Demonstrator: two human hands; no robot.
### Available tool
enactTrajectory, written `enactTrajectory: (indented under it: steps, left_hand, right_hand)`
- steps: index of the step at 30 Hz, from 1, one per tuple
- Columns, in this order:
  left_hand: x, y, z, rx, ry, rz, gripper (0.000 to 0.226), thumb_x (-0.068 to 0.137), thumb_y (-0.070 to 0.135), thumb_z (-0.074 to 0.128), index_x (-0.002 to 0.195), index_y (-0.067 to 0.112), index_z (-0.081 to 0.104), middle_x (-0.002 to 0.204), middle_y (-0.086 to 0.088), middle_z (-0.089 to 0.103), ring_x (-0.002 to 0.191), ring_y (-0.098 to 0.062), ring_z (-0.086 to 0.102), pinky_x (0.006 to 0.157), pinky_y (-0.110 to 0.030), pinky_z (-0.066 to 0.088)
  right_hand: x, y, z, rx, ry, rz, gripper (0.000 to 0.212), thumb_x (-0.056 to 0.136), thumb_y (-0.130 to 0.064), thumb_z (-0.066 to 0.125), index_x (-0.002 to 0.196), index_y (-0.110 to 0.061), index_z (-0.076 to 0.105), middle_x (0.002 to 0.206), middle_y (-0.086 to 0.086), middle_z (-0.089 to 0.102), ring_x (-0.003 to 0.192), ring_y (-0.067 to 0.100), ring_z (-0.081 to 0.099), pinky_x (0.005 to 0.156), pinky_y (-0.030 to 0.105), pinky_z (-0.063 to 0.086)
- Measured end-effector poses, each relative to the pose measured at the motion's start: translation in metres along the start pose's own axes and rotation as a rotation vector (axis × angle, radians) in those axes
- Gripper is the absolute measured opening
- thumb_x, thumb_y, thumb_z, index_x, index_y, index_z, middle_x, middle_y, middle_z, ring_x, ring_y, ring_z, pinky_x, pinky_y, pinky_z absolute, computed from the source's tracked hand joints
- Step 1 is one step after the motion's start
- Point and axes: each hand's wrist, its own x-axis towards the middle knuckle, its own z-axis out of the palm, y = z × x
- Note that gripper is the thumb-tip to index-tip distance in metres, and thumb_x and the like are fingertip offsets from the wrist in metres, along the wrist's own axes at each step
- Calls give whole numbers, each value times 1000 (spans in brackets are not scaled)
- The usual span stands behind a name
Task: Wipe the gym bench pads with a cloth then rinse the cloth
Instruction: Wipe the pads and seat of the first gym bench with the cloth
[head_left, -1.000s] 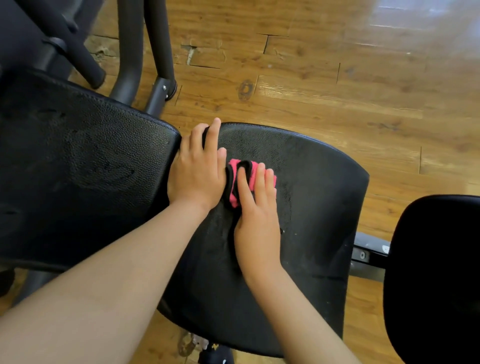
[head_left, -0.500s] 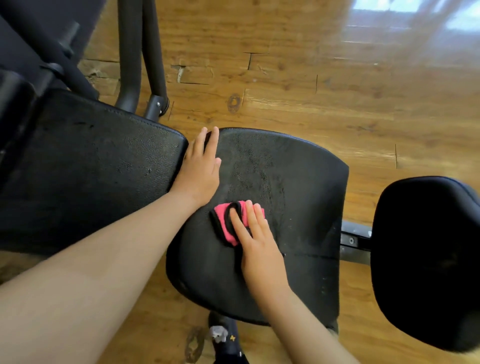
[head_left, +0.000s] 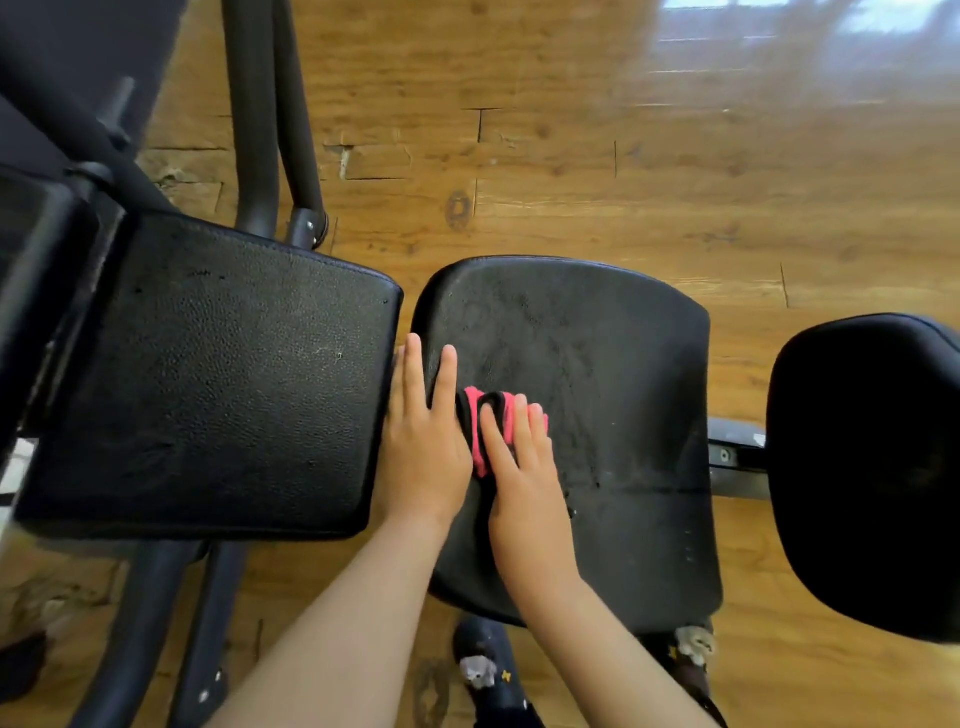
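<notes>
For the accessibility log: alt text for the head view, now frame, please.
A person's right hand presses a pink-and-black cloth flat onto the middle bench pad; the left hand rests flat at that pad's left edge. A larger pad lies to the left and a third pad to the right, over a wooden floor.

A wooden plank floor bears a dark knot. Left of the knot, two dark metal tubes run up out of view. Just up-left of the knot is a chipped patch. Far up-right of it lies a pale window glare. Well below it are two dark slippers with small animal figures. Down-right of it sits a grey bracket with a bolt.
</notes>
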Motion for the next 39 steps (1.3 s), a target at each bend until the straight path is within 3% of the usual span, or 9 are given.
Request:
enactTrajectory:
  steps: [2, 5, 8, 13, 18, 20, 24, 30, 39]
  left_hand:
    - [2, 1, 2, 16, 18, 8, 55, 93, 15, 27, 147, 8, 37, 157, -22, 21, 144, -37, 24, 113, -38, 18]
    - [2, 0, 7, 35, 62, 22, 51, 94, 8, 46, 144, 5, 41, 154, -25, 27, 141, -39, 31, 111, -40, 22]
    - [2, 0, 8, 38, 57, 27, 58, 90, 4, 57, 145, 5, 38, 154, -25, 25, 141, -39, 29, 113, -42, 25]
    - [3, -1, 9, 47, 62, 31, 52, 92, 12, 43, 144, 6, 37, 154, -25, 25, 142, -39, 27, 113, -45, 29]
    - [3, 0, 8, 57, 46, 30, 56, 92, 20, 28, 146, 6, 38, 155, -25, 23, 143, -40, 26, 112, -46, 31]
    - [3, 0, 9, 43, 59, 28, 54, 94, 19, 29, 146, 6, 38, 155, -25, 24, 143, -40, 25, 112, -47, 31]
    - [2, -1, 10, 60, 65, 39, 53, 95, 18, 33, 147, 7, 36, 155, -25, 22, 143, -40, 24, 111, -49, 33]
    - [2, 0, 10, 110, 37, 29, 56, 95, 26, 33, 148, 8, 33, 156, -25, 20, 144, -40, 23, 113, -50, 32]
    - [2, 2, 8, 122, 35, 30, 57, 96, 29, 33, 149, 9, 32, 156, -24, 19, 144, -40, 21, 113, -49, 30]
  right_hand:
    - [13, -2, 0, 9, 8, 14, 68, 96, 3, 40, 150, -30, 15, 160, 0, 0, 146, 19, -13, 120, 33, -1]
    - [64, -6, -4, 21, 14, 7, 59, 100, -7, 41, 151, -29, 24, 161, 3, 3, 147, 20, -9, 120, 42, 14]
    - [100, -9, -7, 29, 7, 5, 60, 99, -4, 38, 152, -28, 22, 162, 3, 3, 148, 19, -8, 119, 44, 17]
    - [43, -2, -1, 34, 31, -42, 55, 98, -22, 26, 152, -28, 21, 161, -1, 8, 148, 14, -6, 121, 36, 8]
    - [-9, 8, 7, 12, 32, 19, 53, 96, -20, 29, 149, -15, 29, 159, 0, 15, 149, 17, 2, 117, 45, 22]
    - [7, 9, 1, -5, 19, 1, 59, 96, -12, 34, 150, -26, 16, 159, -4, 11, 148, 16, 0, 119, 38, 16]
    - [19, 8, -3, 9, 11, 23, 71, 96, 0, 38, 150, -38, 12, 160, -6, 5, 148, 12, -6, 120, 34, 3]
    - [-46, 4, 15, -16, 76, 70, 64, 89, -6, 24, 152, -18, 20, 160, -3, 12, 149, 18, 2, 119, 36, 9]
    - [-15, 16, -7, -125, 27, 101, 66, 89, -11, 12, 152, -26, 23, 160, 5, 15, 149, 19, 0, 119, 31, -10]
